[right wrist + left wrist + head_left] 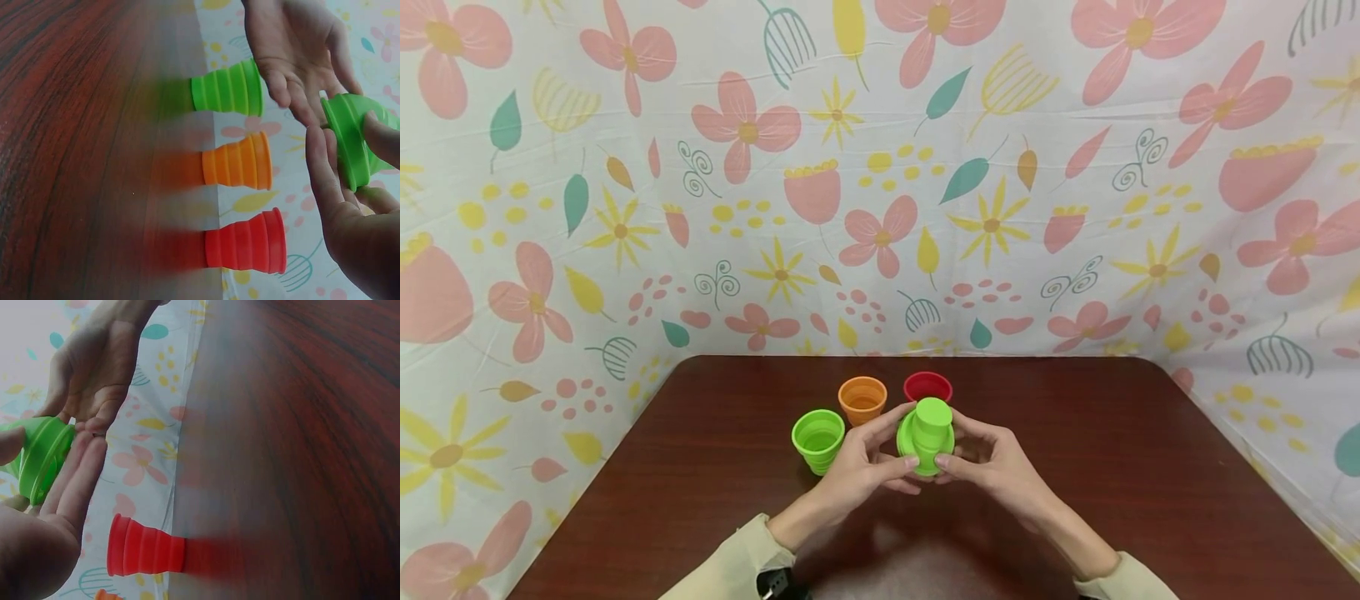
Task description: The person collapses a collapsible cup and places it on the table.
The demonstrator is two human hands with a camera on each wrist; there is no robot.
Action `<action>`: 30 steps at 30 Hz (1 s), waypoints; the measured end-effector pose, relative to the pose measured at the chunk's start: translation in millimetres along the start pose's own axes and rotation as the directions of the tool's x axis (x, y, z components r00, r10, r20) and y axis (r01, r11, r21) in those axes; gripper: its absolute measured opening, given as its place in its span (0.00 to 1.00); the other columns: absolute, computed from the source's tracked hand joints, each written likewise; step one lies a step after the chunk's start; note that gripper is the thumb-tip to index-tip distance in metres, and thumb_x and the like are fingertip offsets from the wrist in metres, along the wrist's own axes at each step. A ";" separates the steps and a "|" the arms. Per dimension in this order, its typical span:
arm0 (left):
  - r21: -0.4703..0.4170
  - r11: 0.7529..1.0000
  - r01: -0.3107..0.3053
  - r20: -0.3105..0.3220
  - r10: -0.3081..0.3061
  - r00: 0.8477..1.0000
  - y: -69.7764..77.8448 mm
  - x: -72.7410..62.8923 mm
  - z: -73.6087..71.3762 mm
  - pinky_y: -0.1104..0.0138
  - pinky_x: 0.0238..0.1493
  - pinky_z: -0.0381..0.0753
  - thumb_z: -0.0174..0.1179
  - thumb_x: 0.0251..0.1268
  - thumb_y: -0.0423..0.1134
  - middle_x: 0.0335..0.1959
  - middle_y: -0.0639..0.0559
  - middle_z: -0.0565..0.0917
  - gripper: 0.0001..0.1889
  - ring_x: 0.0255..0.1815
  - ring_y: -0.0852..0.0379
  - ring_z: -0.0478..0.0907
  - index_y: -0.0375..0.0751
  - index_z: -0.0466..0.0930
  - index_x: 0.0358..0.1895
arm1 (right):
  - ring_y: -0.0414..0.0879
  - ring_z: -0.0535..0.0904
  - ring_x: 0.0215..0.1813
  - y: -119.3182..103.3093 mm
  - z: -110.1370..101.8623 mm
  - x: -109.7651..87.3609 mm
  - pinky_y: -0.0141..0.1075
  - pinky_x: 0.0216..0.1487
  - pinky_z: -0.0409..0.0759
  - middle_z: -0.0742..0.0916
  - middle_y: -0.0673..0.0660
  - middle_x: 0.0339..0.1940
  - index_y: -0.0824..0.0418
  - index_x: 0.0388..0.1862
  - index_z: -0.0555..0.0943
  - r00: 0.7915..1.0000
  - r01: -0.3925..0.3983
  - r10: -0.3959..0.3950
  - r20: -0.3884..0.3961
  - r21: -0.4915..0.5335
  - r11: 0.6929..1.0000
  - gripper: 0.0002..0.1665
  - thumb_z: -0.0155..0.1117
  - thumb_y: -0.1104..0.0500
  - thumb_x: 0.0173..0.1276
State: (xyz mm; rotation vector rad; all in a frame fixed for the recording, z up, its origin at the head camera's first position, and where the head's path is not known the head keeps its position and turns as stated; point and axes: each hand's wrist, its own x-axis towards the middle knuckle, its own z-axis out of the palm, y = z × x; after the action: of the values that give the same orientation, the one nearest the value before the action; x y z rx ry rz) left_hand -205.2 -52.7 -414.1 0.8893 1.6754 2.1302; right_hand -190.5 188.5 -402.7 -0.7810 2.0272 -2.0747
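Note:
Both hands hold a light green collapsible cup (pixel 932 433) above the table, with its narrow base facing up and its wide rim partly folded back around it. The left hand (pixel 868 454) grips its left side, thumb on the front and fingers behind. From the other side the right hand (pixel 992 458) grips it, thumb also on the front near the left thumb. In the right wrist view the folded green cup (pixel 353 134) shows its ridged rim, with fingertips of both hands close under it.
Behind the hands three extended cups stand upright on the brown table (pixel 1112 467): a green cup (pixel 818 442) at left, an orange cup (pixel 862 400) and a red cup (pixel 928 386). A flower-patterned cloth (pixel 880 167) hangs behind the table.

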 end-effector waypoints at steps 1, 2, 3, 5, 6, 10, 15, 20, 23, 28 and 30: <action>0.000 1.000 0.005 0.004 -0.005 1.000 -0.2 0.1 -0.2 0.45 0.43 0.90 0.62 0.74 0.26 0.73 0.38 0.74 0.38 0.47 0.20 0.83 0.44 0.60 0.83 | 0.57 0.88 0.50 -0.2 -0.1 -0.1 0.54 0.49 0.89 0.84 0.71 0.57 0.70 0.82 0.62 1.000 0.000 0.000 -0.002 -0.005 1.000 0.42 0.68 0.69 0.74; 0.001 1.000 0.005 0.009 -0.005 1.000 -0.3 0.3 -0.4 0.45 0.43 0.90 0.62 0.74 0.26 0.74 0.38 0.74 0.38 0.47 0.24 0.85 0.43 0.60 0.83 | 0.57 0.88 0.50 -0.5 -0.1 0.0 0.54 0.48 0.89 0.84 0.71 0.57 0.70 0.82 0.62 1.000 0.000 0.000 -0.003 -0.010 1.000 0.42 0.68 0.69 0.74; -0.003 1.000 0.003 0.014 -0.003 1.000 -0.5 0.6 -0.7 0.45 0.44 0.90 0.61 0.74 0.26 0.74 0.38 0.73 0.37 0.48 0.29 0.87 0.43 0.60 0.83 | 0.57 0.88 0.50 -0.7 -0.2 0.1 0.54 0.48 0.89 0.84 0.70 0.57 0.70 0.82 0.63 1.000 0.000 0.000 -0.006 -0.015 1.000 0.42 0.68 0.69 0.73; -0.008 1.000 -0.008 0.019 0.008 1.000 -0.4 0.8 -0.8 0.45 0.45 0.89 0.61 0.75 0.26 0.74 0.37 0.73 0.37 0.49 0.37 0.88 0.41 0.60 0.83 | 0.57 0.88 0.50 -1.0 -0.3 0.3 0.53 0.48 0.90 0.84 0.70 0.57 0.69 0.81 0.64 1.000 0.001 -0.002 -0.009 -0.028 1.000 0.41 0.69 0.69 0.73; -0.008 1.000 -0.015 0.020 0.015 1.000 -0.5 0.9 -0.9 0.45 0.45 0.89 0.60 0.75 0.26 0.74 0.36 0.73 0.36 0.49 0.40 0.89 0.40 0.60 0.83 | 0.57 0.88 0.49 -1.1 -0.4 0.4 0.53 0.47 0.90 0.85 0.70 0.57 0.69 0.81 0.65 1.000 0.002 -0.002 -0.010 -0.035 0.999 0.41 0.70 0.69 0.72; 0.000 0.999 -0.042 0.009 0.042 0.999 -1.7 1.0 -0.5 0.45 0.45 0.89 0.60 0.73 0.23 0.75 0.37 0.73 0.37 0.46 0.40 0.89 0.37 0.60 0.83 | 0.57 0.88 0.46 -1.7 -0.4 0.7 0.53 0.46 0.90 0.85 0.69 0.56 0.68 0.81 0.67 1.000 0.009 -0.010 -0.006 -0.055 0.998 0.41 0.71 0.69 0.71; 0.015 0.998 -0.062 -0.014 0.062 0.998 -3.0 0.0 1.1 0.44 0.43 0.89 0.61 0.70 0.21 0.75 0.39 0.73 0.38 0.43 0.33 0.89 0.37 0.62 0.82 | 0.57 0.89 0.42 -2.5 -0.9 0.6 0.53 0.44 0.90 0.87 0.69 0.53 0.67 0.80 0.68 1.000 0.011 -0.011 0.001 -0.084 0.996 0.42 0.72 0.69 0.70; 0.041 0.996 -0.081 -0.035 0.082 0.996 -5.5 0.1 2.0 0.45 0.42 0.90 0.62 0.68 0.20 0.73 0.38 0.75 0.38 0.42 0.37 0.90 0.39 0.65 0.81 | 0.58 0.89 0.40 -3.5 0.0 1.6 0.55 0.44 0.90 0.88 0.68 0.52 0.66 0.79 0.70 1.000 -0.007 0.006 -0.018 -0.104 0.995 0.42 0.74 0.68 0.68; 0.045 0.995 -0.093 -0.058 0.096 0.994 -5.7 0.7 4.2 0.45 0.41 0.90 0.62 0.67 0.19 0.72 0.37 0.76 0.38 0.41 0.43 0.91 0.38 0.66 0.80 | 0.57 0.89 0.40 -3.1 0.8 2.1 0.56 0.44 0.90 0.88 0.67 0.52 0.65 0.78 0.71 0.999 -0.015 0.011 -0.039 -0.108 0.994 0.41 0.75 0.69 0.67; 0.048 0.994 -0.103 -0.125 0.108 0.986 -4.6 0.9 10.8 0.46 0.39 0.90 0.62 0.63 0.17 0.69 0.36 0.78 0.38 0.37 0.51 0.91 0.36 0.68 0.79 | 0.56 0.89 0.42 -1.9 3.1 2.6 0.56 0.44 0.90 0.88 0.67 0.54 0.65 0.77 0.73 0.997 -0.020 0.013 -0.073 -0.097 0.995 0.42 0.75 0.71 0.64; 0.061 0.993 -0.101 -0.158 0.109 0.981 -4.7 1.1 13.0 0.47 0.38 0.91 0.61 0.61 0.17 0.68 0.37 0.79 0.38 0.36 0.52 0.90 0.36 0.70 0.78 | 0.56 0.88 0.43 -1.7 4.4 3.1 0.55 0.44 0.90 0.88 0.66 0.56 0.64 0.77 0.74 0.996 -0.026 0.018 -0.088 -0.096 0.995 0.42 0.75 0.71 0.63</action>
State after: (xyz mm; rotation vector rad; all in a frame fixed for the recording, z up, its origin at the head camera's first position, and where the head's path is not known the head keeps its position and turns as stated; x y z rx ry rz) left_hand -198.6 -40.7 -416.4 0.8584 1.8079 2.2922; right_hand -190.8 183.3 -400.4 -0.6915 2.1866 -2.0451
